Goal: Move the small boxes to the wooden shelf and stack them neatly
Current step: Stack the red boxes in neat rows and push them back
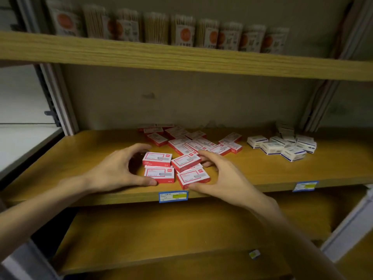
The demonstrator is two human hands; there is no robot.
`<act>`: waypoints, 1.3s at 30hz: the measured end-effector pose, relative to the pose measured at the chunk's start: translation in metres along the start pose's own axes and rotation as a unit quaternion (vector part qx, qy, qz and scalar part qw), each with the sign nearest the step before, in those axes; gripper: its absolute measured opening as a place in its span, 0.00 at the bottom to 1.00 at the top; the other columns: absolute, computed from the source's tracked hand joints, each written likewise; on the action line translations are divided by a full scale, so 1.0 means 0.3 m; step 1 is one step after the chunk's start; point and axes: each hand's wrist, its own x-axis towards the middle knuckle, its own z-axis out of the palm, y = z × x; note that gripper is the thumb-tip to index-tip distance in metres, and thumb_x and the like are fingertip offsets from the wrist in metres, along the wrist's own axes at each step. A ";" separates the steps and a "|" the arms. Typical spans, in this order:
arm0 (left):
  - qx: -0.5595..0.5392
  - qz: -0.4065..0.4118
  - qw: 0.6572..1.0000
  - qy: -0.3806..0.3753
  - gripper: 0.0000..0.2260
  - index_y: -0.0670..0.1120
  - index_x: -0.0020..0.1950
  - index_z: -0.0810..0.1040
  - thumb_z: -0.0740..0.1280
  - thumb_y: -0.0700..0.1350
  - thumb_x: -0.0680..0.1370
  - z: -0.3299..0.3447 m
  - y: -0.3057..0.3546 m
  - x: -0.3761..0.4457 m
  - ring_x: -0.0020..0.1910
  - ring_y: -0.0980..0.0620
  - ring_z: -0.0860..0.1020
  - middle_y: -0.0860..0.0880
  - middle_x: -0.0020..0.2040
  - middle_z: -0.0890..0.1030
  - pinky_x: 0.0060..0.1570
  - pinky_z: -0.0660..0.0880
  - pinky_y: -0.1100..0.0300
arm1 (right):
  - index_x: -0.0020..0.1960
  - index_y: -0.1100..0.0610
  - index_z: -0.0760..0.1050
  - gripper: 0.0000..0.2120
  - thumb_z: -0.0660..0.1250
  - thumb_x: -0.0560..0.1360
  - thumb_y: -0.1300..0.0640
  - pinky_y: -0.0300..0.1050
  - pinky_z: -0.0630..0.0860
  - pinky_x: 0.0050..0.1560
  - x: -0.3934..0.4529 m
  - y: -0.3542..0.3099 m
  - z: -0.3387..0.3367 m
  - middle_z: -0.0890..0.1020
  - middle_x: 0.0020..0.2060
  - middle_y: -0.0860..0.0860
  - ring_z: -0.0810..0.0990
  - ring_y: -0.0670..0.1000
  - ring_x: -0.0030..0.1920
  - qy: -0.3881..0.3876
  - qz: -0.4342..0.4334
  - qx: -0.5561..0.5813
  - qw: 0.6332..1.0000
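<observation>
Red boxes (173, 168) at six o'clock of shelf (80, 158); left hand (119, 170) and right hand (220, 174) curled around, clamping. Uneven squeeze risks toppling, spilling over edge.

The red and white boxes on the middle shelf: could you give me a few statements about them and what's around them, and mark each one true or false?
1. Both hands, the left hand and the right hand, are at the front cluster of red and white boxes. True.
2. The red and white boxes already stand in one neat stack. False: they lie scattered, several askew.
3. A group of white and blue boxes sits to the right of the red ones. True.
4. The upper shelf carries nothing. False: a row of packets stands on it.
5. A blue price label is fixed to the shelf edge below the hands. True.
</observation>
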 end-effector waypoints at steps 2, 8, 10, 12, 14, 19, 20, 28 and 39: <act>-0.001 -0.003 1.000 -0.010 0.51 0.59 0.75 0.64 0.74 0.75 0.56 -0.004 0.003 0.015 0.64 0.63 0.74 0.62 0.67 0.74 0.63 0.75 0.61 | 0.80 0.44 0.57 0.49 0.77 0.67 0.36 0.43 0.73 0.64 0.014 -0.009 0.006 0.70 0.70 0.40 0.70 0.39 0.64 -0.003 -0.010 -0.020 1.000; -0.031 -0.005 0.999 -0.037 0.49 0.61 0.74 0.65 0.76 0.73 0.57 -0.004 -0.002 0.048 0.63 0.63 0.75 0.63 0.65 0.75 0.62 0.76 0.62 | 0.78 0.44 0.60 0.47 0.74 0.66 0.30 0.53 0.70 0.72 0.039 -0.003 0.036 0.68 0.74 0.40 0.67 0.44 0.72 0.027 -0.019 -0.049 0.998; -0.029 0.005 0.999 -0.033 0.47 0.62 0.73 0.66 0.75 0.73 0.58 -0.005 -0.006 0.044 0.63 0.66 0.74 0.64 0.64 0.75 0.61 0.77 0.63 | 0.79 0.44 0.58 0.49 0.72 0.65 0.28 0.52 0.70 0.72 0.045 -0.003 0.039 0.68 0.74 0.40 0.66 0.44 0.72 0.034 -0.022 -0.075 0.996; -0.026 0.012 0.999 -0.024 0.46 0.62 0.73 0.67 0.75 0.73 0.58 -0.003 -0.010 0.037 0.63 0.66 0.74 0.65 0.64 0.75 0.61 0.76 0.64 | 0.80 0.44 0.57 0.51 0.70 0.64 0.25 0.53 0.67 0.74 0.051 -0.002 0.029 0.66 0.75 0.41 0.65 0.45 0.74 0.019 -0.022 -0.099 0.995; -0.043 0.007 0.999 -0.017 0.43 0.63 0.72 0.68 0.72 0.75 0.61 -0.003 -0.009 0.038 0.62 0.66 0.74 0.66 0.63 0.75 0.60 0.74 0.66 | 0.79 0.45 0.61 0.51 0.66 0.63 0.21 0.53 0.68 0.73 0.063 -0.003 0.004 0.67 0.74 0.42 0.66 0.45 0.73 0.019 -0.023 -0.083 0.996; -0.058 0.008 0.994 0.089 0.14 0.64 0.59 0.74 0.67 0.66 0.76 -0.016 -0.037 0.150 0.59 0.65 0.76 0.66 0.59 0.77 0.61 0.74 0.62 | 0.67 0.51 0.78 0.26 0.70 0.75 0.37 0.45 0.79 0.58 0.219 -0.006 -0.025 0.81 0.59 0.45 0.78 0.43 0.56 0.107 -0.024 -0.015 0.994; -0.040 0.000 0.994 0.106 0.14 0.63 0.60 0.75 0.67 0.64 0.77 -0.019 -0.049 0.184 0.60 0.62 0.76 0.62 0.61 0.78 0.63 0.74 0.58 | 0.65 0.51 0.80 0.23 0.71 0.75 0.39 0.45 0.80 0.54 0.264 -0.008 -0.025 0.83 0.55 0.45 0.80 0.43 0.53 0.093 -0.014 -0.035 0.995; 0.151 -0.047 0.987 0.016 0.26 0.58 0.79 0.64 0.58 0.64 0.82 -0.021 -0.113 0.287 0.74 0.46 0.69 0.51 0.77 0.69 0.68 0.69 0.53 | 0.62 0.51 0.82 0.26 0.74 0.71 0.35 0.49 0.81 0.55 0.418 -0.045 -0.019 0.83 0.57 0.46 0.81 0.48 0.54 -0.045 0.022 -0.161 0.986; 0.178 0.016 0.983 0.045 0.21 0.55 0.67 0.75 0.71 0.59 0.77 -0.069 -0.123 0.250 0.62 0.51 0.78 0.52 0.65 0.79 0.60 0.77 0.53 | 0.65 0.51 0.78 0.21 0.76 0.74 0.49 0.37 0.76 0.53 0.437 -0.053 -0.054 0.80 0.63 0.48 0.79 0.45 0.56 -0.147 0.002 -0.055 0.988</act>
